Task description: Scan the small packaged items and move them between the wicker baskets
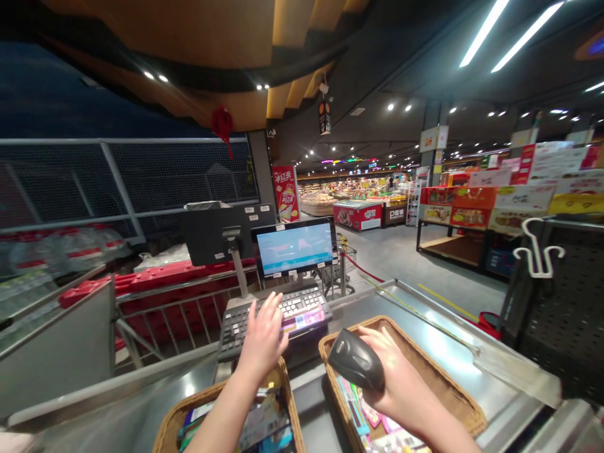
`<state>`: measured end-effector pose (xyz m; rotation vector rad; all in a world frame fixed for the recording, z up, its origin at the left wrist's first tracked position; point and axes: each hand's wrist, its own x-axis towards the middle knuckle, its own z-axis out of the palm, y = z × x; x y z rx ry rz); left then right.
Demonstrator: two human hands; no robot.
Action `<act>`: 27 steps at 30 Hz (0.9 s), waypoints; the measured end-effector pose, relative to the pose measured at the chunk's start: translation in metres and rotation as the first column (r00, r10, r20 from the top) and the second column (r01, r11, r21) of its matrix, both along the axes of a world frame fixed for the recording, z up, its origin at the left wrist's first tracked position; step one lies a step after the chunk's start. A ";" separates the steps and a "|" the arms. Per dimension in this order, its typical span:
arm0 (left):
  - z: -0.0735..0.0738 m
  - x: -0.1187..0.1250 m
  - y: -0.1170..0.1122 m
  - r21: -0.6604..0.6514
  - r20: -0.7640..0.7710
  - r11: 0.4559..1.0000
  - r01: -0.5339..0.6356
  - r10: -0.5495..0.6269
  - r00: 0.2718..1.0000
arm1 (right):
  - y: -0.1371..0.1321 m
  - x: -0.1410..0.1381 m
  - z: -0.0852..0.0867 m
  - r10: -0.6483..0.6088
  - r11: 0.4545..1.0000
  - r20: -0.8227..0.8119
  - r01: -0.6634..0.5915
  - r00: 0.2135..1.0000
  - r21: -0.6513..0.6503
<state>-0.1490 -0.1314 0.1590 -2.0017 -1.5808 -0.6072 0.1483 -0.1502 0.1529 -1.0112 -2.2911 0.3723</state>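
A black barcode scanner (357, 362) is gripped in my right hand (396, 371), above the right wicker basket (448, 393). Inside that basket lie several colourful packages (352, 402). My left hand (265, 333) rests, fingers stretched out, over the black keyboard (236, 330), whose white keys show past the fingertips. Beneath my left forearm stands the left wicker basket (290, 409), with several dark and blue packages (264, 418) in it. Behind the keyboard a lit monitor (296, 247) faces me; a second dark screen (207, 236) stands to its left.
The baskets stand on a metal checkout counter (429, 314). White hooks (539, 251) hang on a black rack at the right. Beyond are a metal railing (170, 327), a shopping cart (337, 277), a red freezer (357, 216) and stacked gift boxes (472, 201).
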 end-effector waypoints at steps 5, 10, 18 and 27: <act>-0.001 -0.010 -0.012 -0.002 0.000 1.000 -0.027 0.027 1.000 | -0.007 -0.009 -0.003 0.024 1.000 0.012 -0.024 1.000 -0.004; -0.005 -0.022 -0.021 -0.013 0.006 0.999 -0.040 0.040 0.999 | -0.013 -0.016 0.000 0.057 0.998 0.014 -0.056 0.998 -0.035; -0.026 -0.049 -0.048 -0.092 0.005 0.992 -0.090 0.091 0.996 | -0.018 -0.036 -0.013 0.106 0.992 0.035 -0.104 0.994 -0.068; -0.057 -0.080 -0.085 -0.312 0.007 0.939 -0.144 0.154 0.988 | -0.024 -0.065 -0.026 0.182 0.980 0.073 -0.174 0.981 -0.098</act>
